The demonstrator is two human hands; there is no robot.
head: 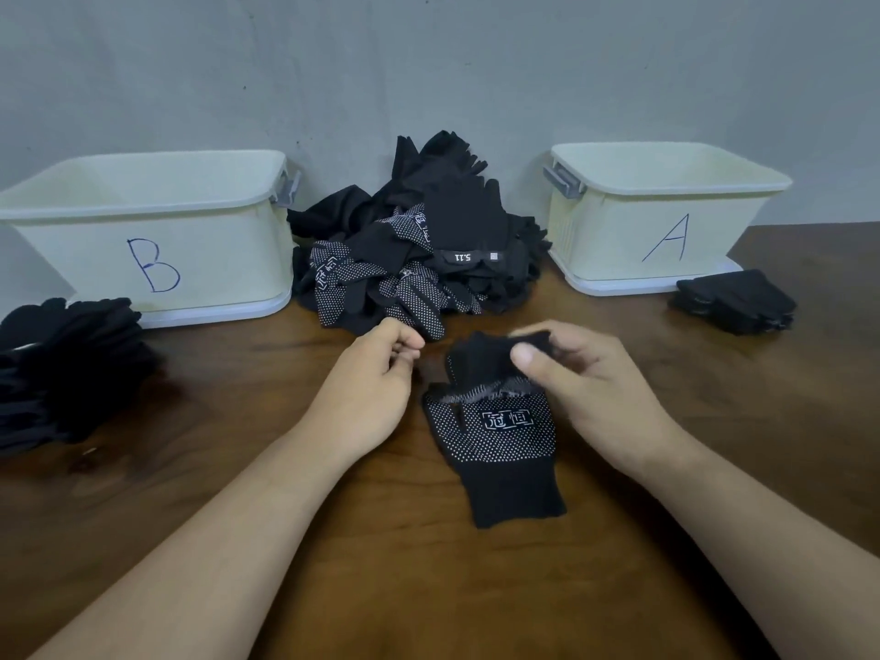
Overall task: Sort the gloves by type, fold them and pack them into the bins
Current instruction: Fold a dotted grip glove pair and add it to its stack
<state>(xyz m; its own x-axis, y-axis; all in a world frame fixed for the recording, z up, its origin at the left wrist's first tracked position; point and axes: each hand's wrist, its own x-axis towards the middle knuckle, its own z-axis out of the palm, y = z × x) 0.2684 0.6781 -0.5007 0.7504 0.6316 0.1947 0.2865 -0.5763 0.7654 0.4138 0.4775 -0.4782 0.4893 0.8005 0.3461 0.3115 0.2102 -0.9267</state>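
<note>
Right hand (585, 397) pinches the finger end of the dotted glove (500, 435) between thumb and curled fingers, lifted and doubled back over the palm. The cuff lies flat on the table (228, 383), nearest the person. Left hand (376, 388) hovers just beside the glove's left edge, fingers loosely curled, thumb against the forefinger. It looks to hold nothing, though the fingertips are hard to read from here.

The fold wants doing cleanly: bring the fingers down square over the printed label, line the edges up with the cuff, and let the left hand press the crease flat so the knit doesn't spring open.

Around it, the unsorted pile (419, 259) sits right behind, its nearest dotted gloves almost touching the left knuckles, so they are easy to snag. Bin B (157, 231) stands at the left with a dark stack (66, 369) in front of it. Bin A (619, 240) stands at the right with a smaller folded stack (735, 300) beside it. Both stacks lie well apart from the hands, so the folded glove has a reach to travel.
</note>
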